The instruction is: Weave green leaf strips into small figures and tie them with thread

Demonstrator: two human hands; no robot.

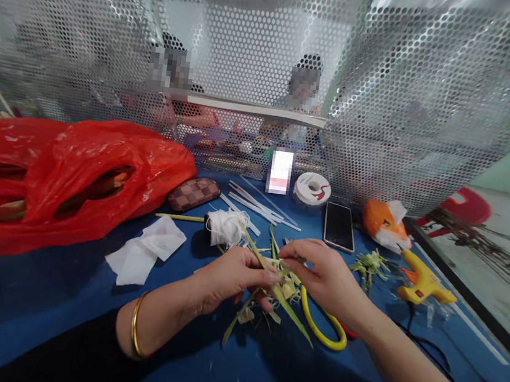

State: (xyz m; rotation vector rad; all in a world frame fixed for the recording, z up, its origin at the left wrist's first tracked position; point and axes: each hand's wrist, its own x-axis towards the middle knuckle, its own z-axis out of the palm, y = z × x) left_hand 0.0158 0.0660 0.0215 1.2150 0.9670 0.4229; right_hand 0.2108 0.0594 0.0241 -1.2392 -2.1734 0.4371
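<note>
My left hand is closed, thumb against fingers, on a long flat green leaf strip that slants down to the right. Close beside it, my right hand pinches at the same strip; its fingertips partly hide what they grip. Under both hands lies a loose pile of pale green scraps and curled leaf bits. Scissors with yellow loop handles rest beneath my right hand, their blades mostly hidden. A spool of white string lies just beyond my left hand.
Left: red plastic bag, checked pouch, white tissue. Behind: white strips, ribbon roll, lit phone, dark phone. Right: orange tissue pack, green tuft, yellow glue gun. People sit behind perforated mesh.
</note>
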